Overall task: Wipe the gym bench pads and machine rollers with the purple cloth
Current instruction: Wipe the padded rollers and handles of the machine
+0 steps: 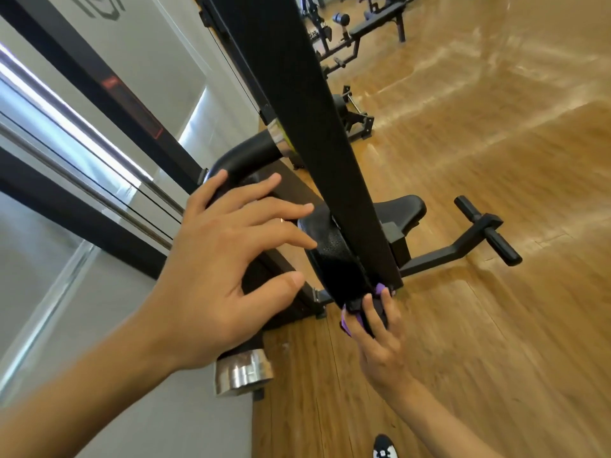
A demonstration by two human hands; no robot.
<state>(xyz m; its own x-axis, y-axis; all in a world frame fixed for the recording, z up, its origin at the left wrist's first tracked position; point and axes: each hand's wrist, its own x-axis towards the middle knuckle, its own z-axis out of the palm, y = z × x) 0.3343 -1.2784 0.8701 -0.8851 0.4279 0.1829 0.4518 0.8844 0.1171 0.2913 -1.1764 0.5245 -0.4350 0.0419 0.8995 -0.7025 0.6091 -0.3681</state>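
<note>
My right hand (377,325) grips the purple cloth (347,323) around the lower end of a black padded roller (334,256), just under the machine's black upright post (297,104). Only small purple edges of the cloth show between my fingers. My left hand (228,256) hovers with spread fingers over a second black roller (244,153), its fingertips near the first roller; whether it touches anything is unclear. A black seat pad (405,208) sits behind the post.
A chrome roller end cap (243,371) sticks out below my left hand. Steel guide rods and a black frame (99,180) run along the left. A footrest bar (486,231) juts out on the wooden floor. Benches (377,26) stand at the back. My shoe (383,447) is at the bottom.
</note>
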